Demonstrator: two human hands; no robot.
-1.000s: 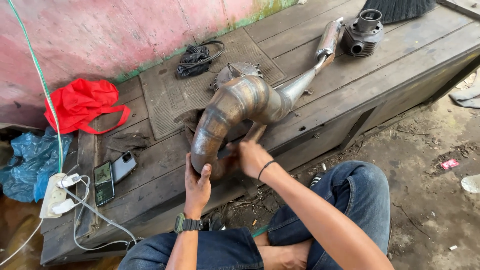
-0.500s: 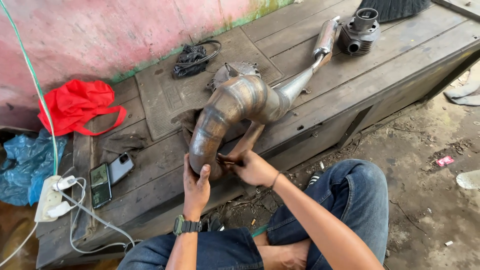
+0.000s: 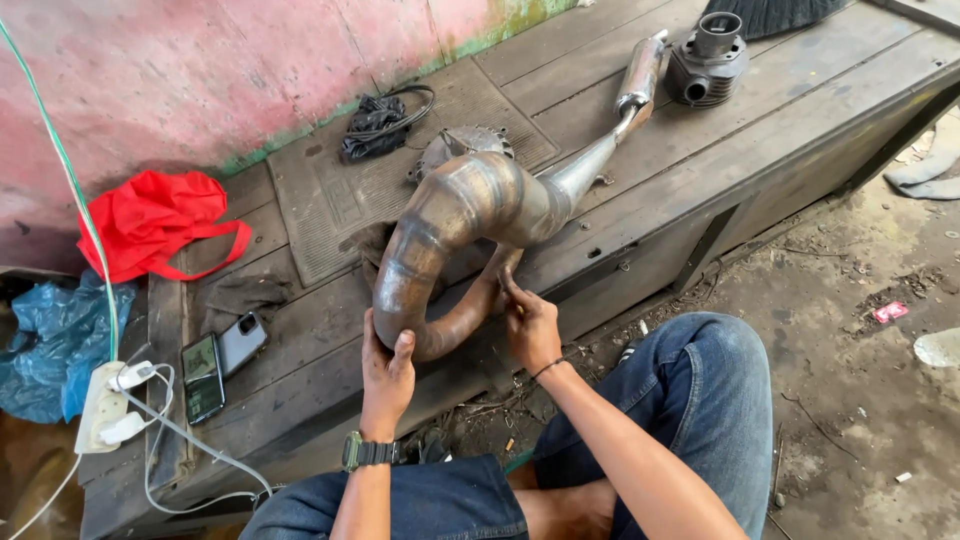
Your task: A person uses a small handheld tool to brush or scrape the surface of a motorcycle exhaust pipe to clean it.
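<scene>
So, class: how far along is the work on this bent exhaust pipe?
Done: the exhaust pipe is off any bike and lies on the wooden bench. In hand: the left hand steadies the bend, the right hand touches its narrow end. Left: the engine cylinder sits apart, unattached.

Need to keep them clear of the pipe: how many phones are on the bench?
2. A dark phone lies by the white power strip; a grey phone sits right beside it, left of the left hand. Others could be hidden under the rags.
</scene>
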